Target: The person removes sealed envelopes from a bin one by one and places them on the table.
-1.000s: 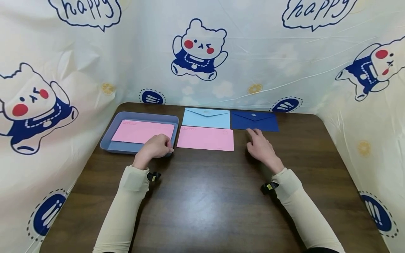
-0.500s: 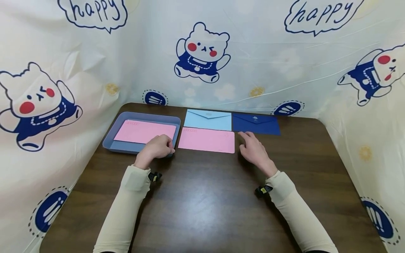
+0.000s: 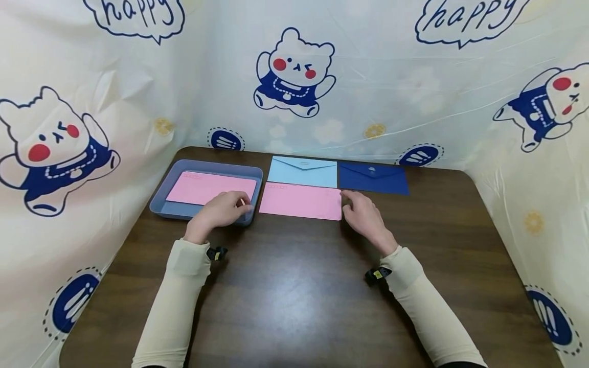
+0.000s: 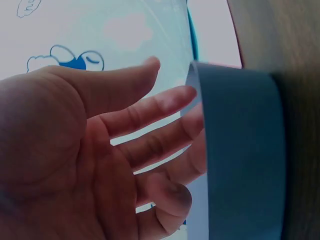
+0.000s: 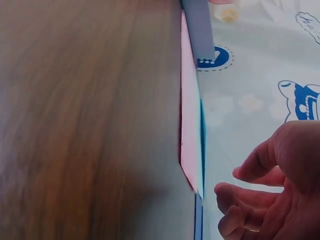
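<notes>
My left hand point(image 3: 223, 208) is over the front right corner of a blue-grey tray point(image 3: 158, 205). In the left wrist view its thumb stands apart and its fingers point(image 4: 150, 107) reach loosely over the tray wall point(image 4: 242, 150), some tips hidden behind it. A pink envelope point(image 3: 202, 186) lies inside the tray. Another pink envelope point(image 3: 301, 202) lies flat on the table, right of the tray. At its right edge is my right hand point(image 3: 365, 212), loosely bent; the right wrist view shows a gap between thumb and fingers, with nothing held.
Behind the table's pink envelope lies a light blue envelope point(image 3: 302, 174), with a dark blue envelope point(image 3: 375, 180) to its right. Brown tabletop point(image 3: 290, 296) stretches in front. A patterned curtain point(image 3: 368, 66) surrounds the back and sides.
My right hand has moved left, from below the dark blue envelope to the pink envelope's right edge. My left hand has shifted slightly up and left at the tray corner, its fingers loosening.
</notes>
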A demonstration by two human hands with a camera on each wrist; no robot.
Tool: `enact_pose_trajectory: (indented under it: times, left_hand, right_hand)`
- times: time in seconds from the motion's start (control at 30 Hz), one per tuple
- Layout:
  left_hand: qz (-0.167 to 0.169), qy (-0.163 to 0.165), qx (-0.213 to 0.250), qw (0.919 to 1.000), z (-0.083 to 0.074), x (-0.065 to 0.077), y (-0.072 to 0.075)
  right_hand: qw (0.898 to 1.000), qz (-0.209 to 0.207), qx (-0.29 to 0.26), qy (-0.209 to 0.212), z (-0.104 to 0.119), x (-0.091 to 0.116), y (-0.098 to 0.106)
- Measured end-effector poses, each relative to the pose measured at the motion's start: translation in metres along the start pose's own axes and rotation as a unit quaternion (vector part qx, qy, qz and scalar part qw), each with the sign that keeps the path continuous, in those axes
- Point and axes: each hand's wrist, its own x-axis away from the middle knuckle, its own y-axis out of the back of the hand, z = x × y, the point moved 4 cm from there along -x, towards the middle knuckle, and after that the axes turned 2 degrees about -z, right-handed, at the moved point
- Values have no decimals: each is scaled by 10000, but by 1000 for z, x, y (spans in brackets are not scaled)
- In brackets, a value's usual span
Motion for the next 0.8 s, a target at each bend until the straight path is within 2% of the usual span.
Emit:
enact_pose_trajectory:
  times: [0.1, 0.3, 0.47, 0.63, 0.8]
  left_hand:
    - [-104, 112, -78, 9999, 4, -1, 9]
    - [-68, 527, -224, 9983, 18, -4, 28]
    - [224, 873, -544, 9944, 36, -5, 34]
    - [470, 863, -834, 9917, 49, -3, 34]
    - [533, 752, -787, 9926, 50, -4, 33]
  right_hand:
    - [9999, -70, -126, -23, 3, -2, 0]
    - [9989, -80, -462, -93, 9, -4, -5]
    - [9983, 7, -554, -151, 17, -5, -9]
    - [9983, 9, -583, -9, 29, -9, -10]
    - [9978, 40, -655, 74, 42, -11, -14]
